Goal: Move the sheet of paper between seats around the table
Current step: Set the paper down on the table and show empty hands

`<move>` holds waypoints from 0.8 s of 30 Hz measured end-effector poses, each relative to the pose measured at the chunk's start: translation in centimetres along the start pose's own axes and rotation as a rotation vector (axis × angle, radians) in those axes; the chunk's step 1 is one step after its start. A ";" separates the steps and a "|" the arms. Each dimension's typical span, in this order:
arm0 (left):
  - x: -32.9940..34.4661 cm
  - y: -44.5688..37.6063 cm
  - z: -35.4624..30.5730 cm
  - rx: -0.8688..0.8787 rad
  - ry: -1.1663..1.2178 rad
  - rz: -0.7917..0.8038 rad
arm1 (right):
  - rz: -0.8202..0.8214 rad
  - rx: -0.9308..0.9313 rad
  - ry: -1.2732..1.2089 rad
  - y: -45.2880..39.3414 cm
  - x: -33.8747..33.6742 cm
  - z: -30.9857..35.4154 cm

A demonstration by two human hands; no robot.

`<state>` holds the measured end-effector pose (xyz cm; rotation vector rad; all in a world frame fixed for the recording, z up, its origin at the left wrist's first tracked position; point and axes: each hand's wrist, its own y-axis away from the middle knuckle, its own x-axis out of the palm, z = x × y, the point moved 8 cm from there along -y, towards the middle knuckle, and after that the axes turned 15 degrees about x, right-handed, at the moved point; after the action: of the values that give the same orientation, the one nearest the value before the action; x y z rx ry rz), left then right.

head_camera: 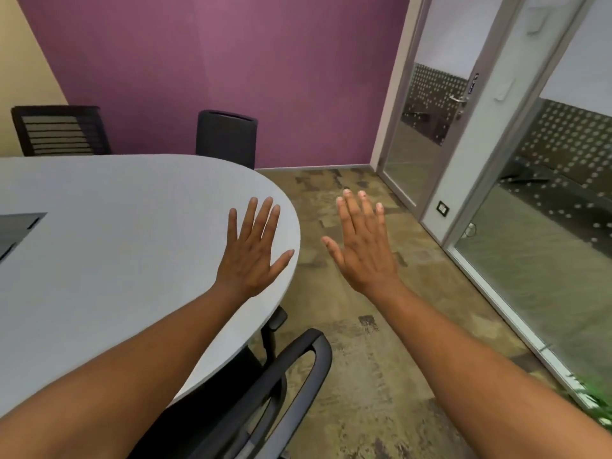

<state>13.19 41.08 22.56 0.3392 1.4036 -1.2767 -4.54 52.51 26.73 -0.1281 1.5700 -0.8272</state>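
Carpeted meeting room, purple far wall. Near: black chair [265, 402] tucked at desk [116, 243] edge. Left hand [253, 256] over desk's right rim, right hand [362, 250] over carpet; both grips spread flat, empty. Paper not visible. Far: two chairs [227, 137].

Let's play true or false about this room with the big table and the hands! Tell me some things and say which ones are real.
1. Both hands are open with fingers spread. True: left hand, right hand.
2. The right hand is over the table. False: it is over the floor; the left hand is over the table.
3. The back wall is purple. True.
4. A hand holds a sheet of paper. False: both are empty, and no paper shows.
5. A black chair sits at the table's near edge. True.
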 end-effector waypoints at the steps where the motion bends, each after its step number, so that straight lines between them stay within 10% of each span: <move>1: 0.6 -0.7 -0.1 -0.022 0.005 0.001 | 0.010 -0.009 -0.013 -0.6 0.6 -0.4; 24: 18.0 -14.6 6.8 -0.251 0.027 0.049 | 0.181 -0.256 -0.026 -18.7 19.9 -4.6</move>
<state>-0.34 22.12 16.25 0.2190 1.5497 -1.0446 -19.78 30.18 20.64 -0.1777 1.6319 -0.4801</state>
